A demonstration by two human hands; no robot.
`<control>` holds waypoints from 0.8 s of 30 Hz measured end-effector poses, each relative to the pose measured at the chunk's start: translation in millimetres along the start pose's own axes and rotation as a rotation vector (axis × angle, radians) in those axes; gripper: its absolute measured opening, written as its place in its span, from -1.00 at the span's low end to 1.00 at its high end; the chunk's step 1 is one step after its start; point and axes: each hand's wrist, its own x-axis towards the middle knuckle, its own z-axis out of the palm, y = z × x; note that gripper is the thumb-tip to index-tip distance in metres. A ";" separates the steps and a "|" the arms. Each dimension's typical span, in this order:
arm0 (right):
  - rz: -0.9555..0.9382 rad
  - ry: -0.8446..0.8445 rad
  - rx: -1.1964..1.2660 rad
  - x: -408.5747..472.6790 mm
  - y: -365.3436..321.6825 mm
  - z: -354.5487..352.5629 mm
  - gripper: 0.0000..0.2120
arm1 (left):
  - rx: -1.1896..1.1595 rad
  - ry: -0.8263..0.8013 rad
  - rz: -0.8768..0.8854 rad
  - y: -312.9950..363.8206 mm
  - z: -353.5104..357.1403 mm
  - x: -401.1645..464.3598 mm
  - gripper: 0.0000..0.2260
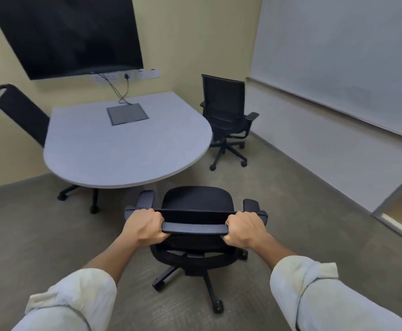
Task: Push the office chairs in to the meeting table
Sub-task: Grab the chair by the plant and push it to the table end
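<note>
— How many chairs do you count, and which one is in hand?

— Three black office chairs. The nearest black mesh swivel chair (196,225) sits at about 6 o'clock from the table, its seat facing the rounded edge but apart from it, not tucked under. The left hand (145,226) is curled tight around the left end of its top backrest bar, and the right hand (242,230) is clenched the same way on the right end. Both sets of fingers are wrapped closed on that bar.

— And the table?

— One pale grey meeting table with a rounded near end (128,144), its straight far end against the wall at 12 o'clock. One dark square cable hatch (127,113) is set in its top, with two thin black cables (121,91) running from it up to the wall sockets (126,75).

— The other two chairs?

— A second black mesh chair with armrests (226,118) stands at about 3 o'clock of the table, close beside its edge. A third black high-backed chair (18,111) is at 9 o'clock, its seat hidden behind the tabletop and its wheeled base showing beneath.

— Anything further out?

— One large dark wall screen (71,32) above the table at 12 o'clock, one long whiteboard (338,56) on the right wall, grey-brown carpet (40,223) underfoot. Two rolled pale sleeves (75,299) cover the forearms.
</note>
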 end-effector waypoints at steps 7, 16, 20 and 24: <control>-0.165 0.005 -0.011 22.9 1.3 -4.1 -0.69 | -0.084 -0.165 -0.090 -5.0 -14.8 -16.8 -0.53; -0.248 0.010 -0.076 66.8 -5.5 -13.8 -0.73 | -0.109 -0.119 -0.145 -21.6 -15.9 -15.5 -0.66; -0.247 0.010 -0.108 83.0 -10.4 -15.7 -0.74 | -0.125 -0.083 -0.160 -30.7 -9.5 -11.6 -0.64; -0.251 0.005 -0.108 98.1 -22.6 -17.9 -0.75 | -0.123 -0.082 -0.180 -48.7 -5.4 -8.8 -0.64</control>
